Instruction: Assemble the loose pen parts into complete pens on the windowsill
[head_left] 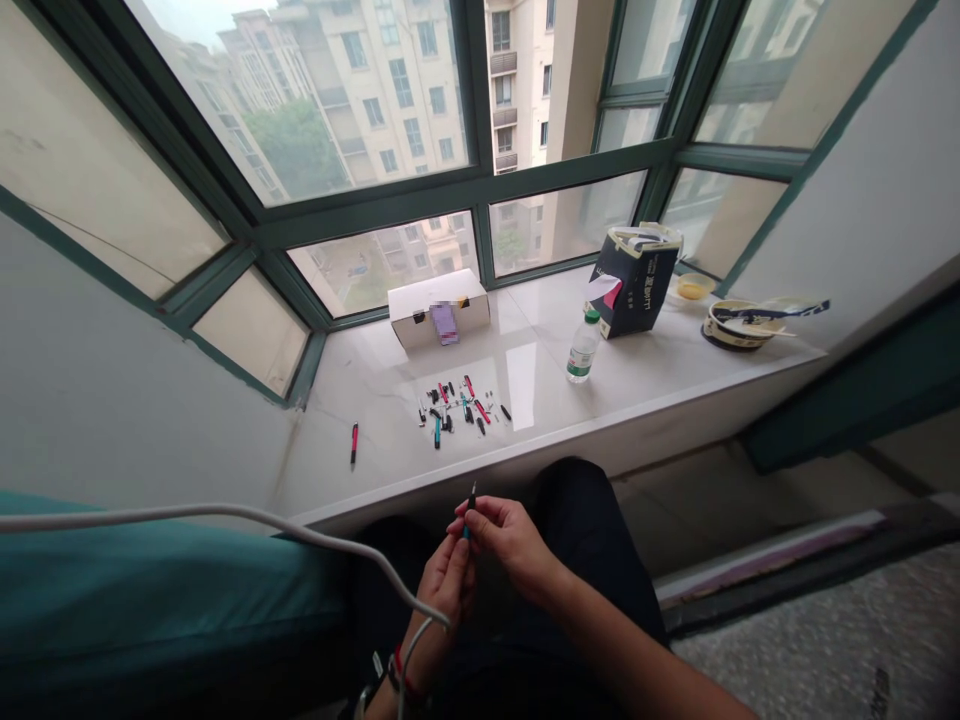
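Both my hands meet over my lap, below the window sill's front edge. My left hand (444, 580) and my right hand (504, 535) are closed together on a thin pen (469, 512) with a teal barrel and a dark tip that points up. On the marble sill (637, 370) ahead lies a small heap of pen parts (461, 403), red, teal and black. A single red and black pen (354, 443) lies alone to the left of the heap.
A white cardboard box (439, 308) stands at the back of the sill. A plastic water bottle (583, 346), a dark paper bag (636, 278) and food bowls (739, 322) are to the right. A white cable (225, 517) crosses a teal cushion (135, 600) at left.
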